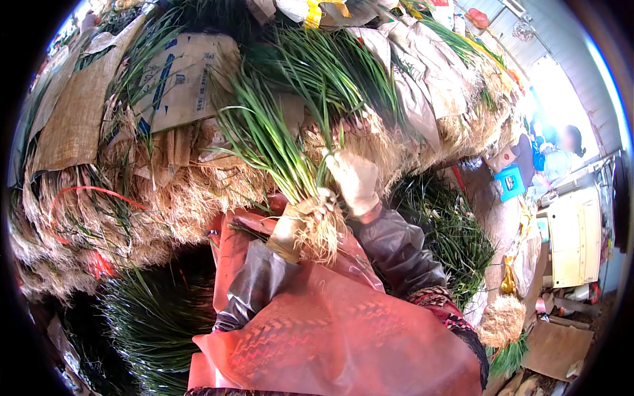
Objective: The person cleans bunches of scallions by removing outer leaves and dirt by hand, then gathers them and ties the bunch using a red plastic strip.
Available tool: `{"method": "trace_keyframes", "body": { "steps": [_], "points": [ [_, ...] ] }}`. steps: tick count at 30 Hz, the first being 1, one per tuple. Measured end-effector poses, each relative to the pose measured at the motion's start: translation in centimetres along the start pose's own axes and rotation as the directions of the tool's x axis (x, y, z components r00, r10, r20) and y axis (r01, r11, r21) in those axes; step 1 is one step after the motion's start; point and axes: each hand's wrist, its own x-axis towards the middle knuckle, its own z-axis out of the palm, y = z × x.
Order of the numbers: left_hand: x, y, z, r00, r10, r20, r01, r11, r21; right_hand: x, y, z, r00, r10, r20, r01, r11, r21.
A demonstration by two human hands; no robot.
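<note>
At the centre of the frame, the left hand and right hand wear cream gloves. Glossy, creased dark-grey oversleeves cover the forearms. Right of centre, a red, black and white patterned sleeve shows. A translucent red apron fills the lower middle, chevron-patterned clothing faintly visible through it.

The left of two on my head, this fisheye camera faces down and ahead, my red apron near at lower centre, my left hand and right hand close mid-frame.
</note>
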Motion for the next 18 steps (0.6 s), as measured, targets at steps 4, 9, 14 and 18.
{"method": "trace_keyframes", "body": {
  "steps": [4, 9, 14, 18],
  "points": [
    [-1.5, 0.8, 1.6, 0.986, 0.058, 0.157, -0.038, 0.991, -0.128, 0.1, 5.0, 1.7, 0.885, 0.457, 0.088, -0.458, 0.824, 0.333],
    [-2.7, 1.3, -1.3, 0.982, 0.134, 0.132, -0.103, 0.970, -0.221, -3.1, 3.5, -6.6, 0.294, 0.360, 0.885, 0.155, 0.896, -0.416],
    [-1.6, -0.3, -1.7, 0.994, 0.049, 0.101, -0.034, 0.989, -0.145, 3.3, -1.1, -6.4, 0.810, -0.021, 0.586, 0.082, 0.993, -0.079],
    [-1.3, -0.5, -3.0, 0.996, 0.056, 0.063, -0.054, 0.998, -0.030, 0.7, -2.4, -4.4, 0.889, -0.020, 0.458, 0.009, 1.000, 0.025]
  ]
}}
